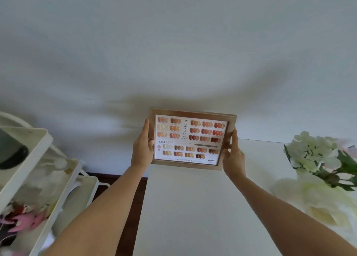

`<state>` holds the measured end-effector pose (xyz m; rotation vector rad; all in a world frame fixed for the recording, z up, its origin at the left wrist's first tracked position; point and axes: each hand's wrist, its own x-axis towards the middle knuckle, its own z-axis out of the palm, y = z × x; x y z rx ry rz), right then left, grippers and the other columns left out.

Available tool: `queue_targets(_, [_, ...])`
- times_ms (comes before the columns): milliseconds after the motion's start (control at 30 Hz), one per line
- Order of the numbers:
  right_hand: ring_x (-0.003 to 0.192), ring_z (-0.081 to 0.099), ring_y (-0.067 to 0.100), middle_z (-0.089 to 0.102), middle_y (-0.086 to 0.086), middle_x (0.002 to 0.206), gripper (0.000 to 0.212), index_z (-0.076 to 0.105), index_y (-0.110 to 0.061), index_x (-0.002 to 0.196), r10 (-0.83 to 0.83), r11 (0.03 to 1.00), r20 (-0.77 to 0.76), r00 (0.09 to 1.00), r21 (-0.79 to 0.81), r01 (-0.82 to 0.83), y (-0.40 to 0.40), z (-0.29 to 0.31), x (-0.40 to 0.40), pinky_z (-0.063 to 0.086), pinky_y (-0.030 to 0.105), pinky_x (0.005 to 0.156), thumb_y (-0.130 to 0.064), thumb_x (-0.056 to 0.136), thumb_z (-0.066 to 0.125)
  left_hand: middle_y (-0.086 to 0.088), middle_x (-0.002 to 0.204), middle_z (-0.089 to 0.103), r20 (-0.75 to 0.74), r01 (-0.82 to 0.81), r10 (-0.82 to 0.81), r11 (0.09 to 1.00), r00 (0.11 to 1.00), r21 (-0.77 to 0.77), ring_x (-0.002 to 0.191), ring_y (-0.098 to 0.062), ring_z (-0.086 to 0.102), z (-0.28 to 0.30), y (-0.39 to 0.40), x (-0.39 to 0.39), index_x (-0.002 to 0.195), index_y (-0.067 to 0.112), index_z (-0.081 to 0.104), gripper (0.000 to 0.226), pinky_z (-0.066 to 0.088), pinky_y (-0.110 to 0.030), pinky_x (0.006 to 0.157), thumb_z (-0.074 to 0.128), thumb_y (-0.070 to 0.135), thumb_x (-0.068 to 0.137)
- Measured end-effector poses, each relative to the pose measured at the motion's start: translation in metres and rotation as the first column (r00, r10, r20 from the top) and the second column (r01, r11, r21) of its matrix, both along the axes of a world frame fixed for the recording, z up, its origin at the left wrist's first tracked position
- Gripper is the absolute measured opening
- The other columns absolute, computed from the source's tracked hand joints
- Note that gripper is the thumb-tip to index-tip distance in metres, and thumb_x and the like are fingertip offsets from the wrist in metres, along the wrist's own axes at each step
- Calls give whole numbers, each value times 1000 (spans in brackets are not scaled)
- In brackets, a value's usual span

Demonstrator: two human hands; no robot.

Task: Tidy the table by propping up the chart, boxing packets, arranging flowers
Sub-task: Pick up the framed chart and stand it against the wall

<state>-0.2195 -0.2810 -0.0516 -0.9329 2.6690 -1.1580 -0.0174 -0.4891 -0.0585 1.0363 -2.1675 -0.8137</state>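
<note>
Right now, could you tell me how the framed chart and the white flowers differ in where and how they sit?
The framed chart is held up by the left hand and right hand, facing the camera near the wall; the white flowers lie loose on the table at the right, untouched. The chart is flat, rigid and orange-brown toned; the flowers are soft, white and green-stemmed. Both are over the white table.

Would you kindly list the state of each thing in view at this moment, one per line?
framed chart: held upright, slightly tilted, at the table's far edge near the wall.
left hand: grip closed on the chart's left edge.
right hand: grip closed on the chart's right edge.
white flowers: lying on the table, not arranged.
table: bare in front of the chart.
tiered cart: trays filled with blurred items.
</note>
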Motion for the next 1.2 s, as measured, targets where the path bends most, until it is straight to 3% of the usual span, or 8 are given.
queue_targets(200, [72, 54, 13, 68, 11, 104, 71, -1, -36, 149, -27, 1000, -50, 998, -5, 27, -16, -9, -21, 50, 29, 70, -12, 97, 41, -9, 127, 57, -38, 3, -2, 1000, 999, 12, 108, -20, 62, -11, -12, -19, 147, 34, 6, 75, 57, -33, 78, 50, 6, 92])
queue_targets(367, [72, 55, 15, 68, 12, 99, 73, 1, -34, 149, -39, 999, -47, 998, -20, 38, -27, -16, -34, 48, 28, 70, -7, 95, 42, -9, 121, 60, -62, -4, 3, 1000, 998, -16, 97, -5, 55, -17, -21, -30, 147, 32, 8, 73, 55, -26, 77, 51, 8, 92])
queue_targets(600, [77, 56, 14, 67, 12, 105, 74, -1, -40, 148, -43, 997, -25, 999, -59, 41, -42, -24, -44, 56, 40, 79, -7, 96, 41, -10, 123, 59, -62, -5, 3, 1000, 998, -30, 96, -5, 54, -19, -38, -42, 147, 30, 11, 72, 53, -23, 78, 50, 4, 92])
queue_targets(700, [76, 56, 14, 67, 10, 103, 74, -2, -44, 146, -51, 997, -20, 999, -61, 49, -50, -26, -50, 53, 34, 74, -9, 96, 39, -11, 122, 60, -52, -21, 18, 999, 998, -42, 95, -4, 53, -21, -43, -46, 147, 30, 10, 73, 48, -17, 76, 51, 5, 92])
queue_targets(933, [75, 55, 13, 65, 5, 104, 73, -4, -48, 145, -79, 995, -2, 997, -64, 78, -59, -30, -54, 47, 25, 69, -13, 96, 38, -13, 121, 61, -44, -25, 23, 998, 999, -53, 95, -9, 56, -19, -49, -51, 147, 28, 11, 73, 54, -31, 79, 52, 5, 91])
queue_targets(1067, [66, 52, -3, 55, -15, 89, 61, -3, -53, 142, -91, 992, 46, 995, -78, 95, -61, -27, -51, 41, 13, 66, -26, 100, 31, -14, 119, 61, -39, -32, 31, 999, 999, -38, 94, -12, 57, -18, -50, -54, 147, 27, 11, 72, 50, -25, 78, 50, 4, 92])
queue_targets(1133, [67, 52, -3, 55, -13, 88, 58, -5, -54, 142, -89, 993, 85, 992, -72, 96, -61, -23, -47, 45, 18, 66, -30, 100, 27, -14, 120, 60, -23, -29, 28, 999, 999, -16, 99, -20, 61, -17, -49, -54, 148, 28, 8, 71, 49, -26, 78, 48, 6, 93])
queue_targets(1200, [77, 55, 12, 59, 4, 104, 62, -9, -47, 144, -89, 994, 115, 989, -47, 95, -59, -20, -41, 52, 35, 76, -29, 100, 29, -14, 127, 56, -8, -11, 11, 1000, 1000, 6, 109, -25, 59, -14, -44, -52, 148, 29, 2, 74, 49, -29, 84, 47, 8, 94])
